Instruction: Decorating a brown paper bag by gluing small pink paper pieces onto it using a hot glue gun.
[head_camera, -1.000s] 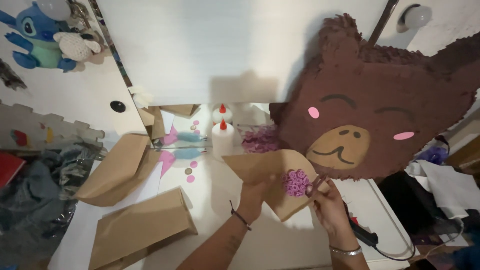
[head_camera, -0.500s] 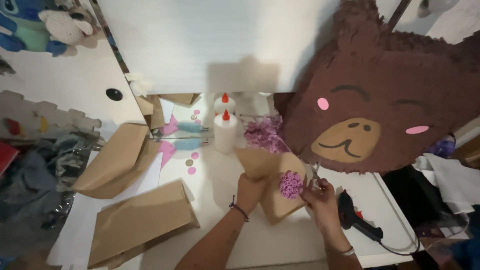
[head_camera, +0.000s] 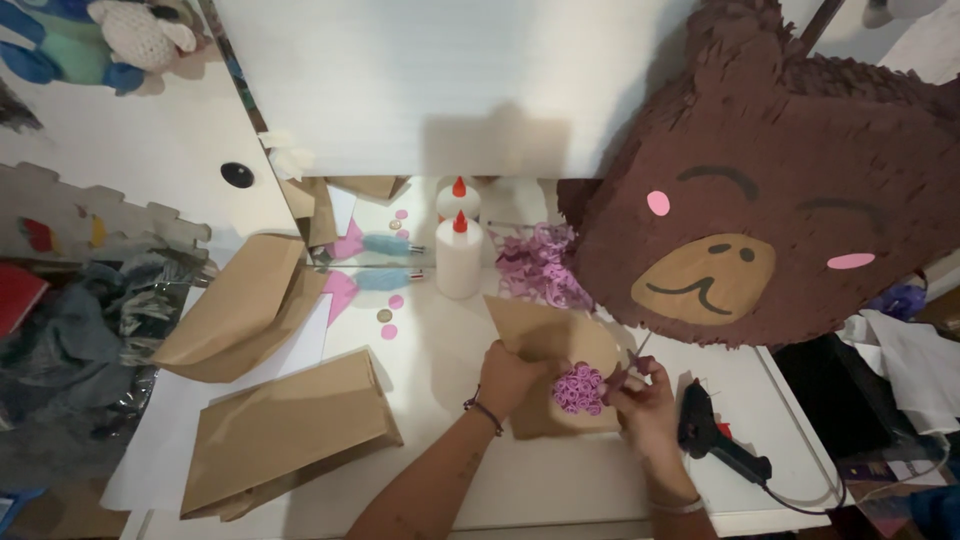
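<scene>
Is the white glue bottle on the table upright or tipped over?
Upright: the white glue bottle stands on its base on the table, red cap pointing up.

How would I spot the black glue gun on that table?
Start at the big brown fringed bear-head piñata on the right. Just below its chin, on the white table, lies the black glue gun, right of the right hand. It is the only black, corded tool there.

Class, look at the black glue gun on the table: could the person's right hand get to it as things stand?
Probably yes. The glue gun lies just beside the right hand on the white table, nothing between them, though the hand is busy at the purple flower.
</scene>
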